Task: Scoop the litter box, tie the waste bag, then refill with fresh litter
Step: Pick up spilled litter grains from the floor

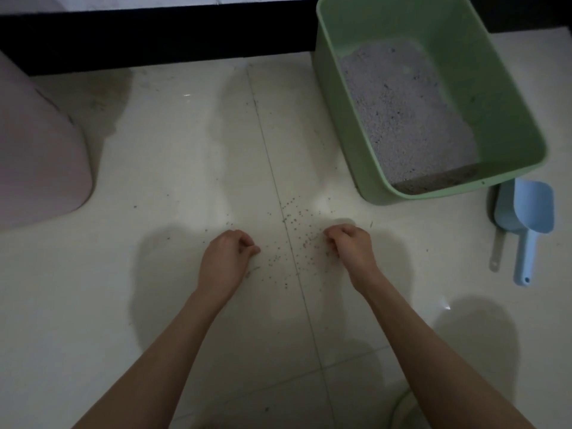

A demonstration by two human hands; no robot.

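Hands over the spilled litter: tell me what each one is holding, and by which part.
Cannot be told. Left hand and right hand have curled fingers down at the scattered grains; any pinched grains are hidden.

The floor [185, 168] is laid in pale tiles, smooth and glossy, with light reflected in soft patches and thin grout lines seen between them; fine dark grains [291, 239] are scattered over it, gritty in look; the litter box [340, 144] is moulded in green plastic, smooth with a dull satin sheen; the litter [399, 119] inside is seen as a pale grey, coarse, matt granular mass; the scoop [537, 209] is formed in light blue plastic, smooth and matt; the pink container [37, 156] appears as smooth, matt plastic.
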